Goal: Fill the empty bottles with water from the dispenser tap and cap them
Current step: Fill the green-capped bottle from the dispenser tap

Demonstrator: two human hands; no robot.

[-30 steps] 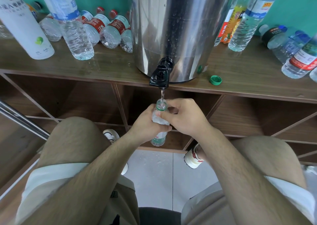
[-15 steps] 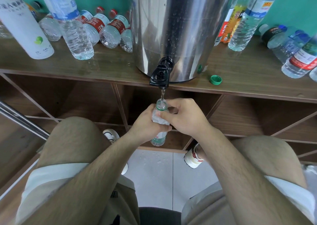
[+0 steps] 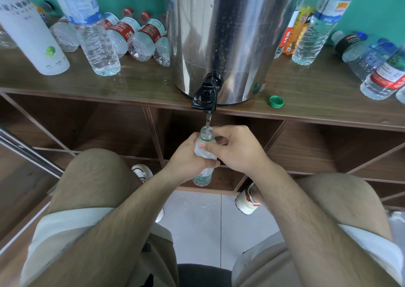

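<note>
Bottle (image 3: 203, 153) sits in both hands below the front edge of the table (image 3: 131, 85), mouth directly under the black tap (image 3: 205, 98) of the steel dispenser (image 3: 228, 34). Thin water stream (image 3: 208, 120) falls from the spout into the open neck.

- Long axis of bottle: near upright, neck up, base towards the floor. Slight tilt possible; cannot tell for certain from this angle.
- Left hand (image 3: 186, 161): fingers curled round the bottle's body, carrying the weight.
- Right hand (image 3: 238, 151): thumb and curled fingers pinch the shoulder just beneath the neck ring, steadying the mouth under the stream.
- Fill level: hidden behind both hands; cannot read it.
- No hand on the tap, yet water runs, so the tap is probably latched open.

Relation that matters next: green cap (image 3: 276, 101) lies open side up on the table, just right of the dispenser's base, above and to the right of the right hand. Right hand is clearly the nearer one. The tap is straight above the bottle mouth, close to either hand.

Judgement: filling step is under way. Once the bottle is full, the left hand can hold it alone while the right goes up to close the tap and then to the cap.

Risk: mouth is narrow, so a small sideways drift would send water onto the hands and floor.
</note>
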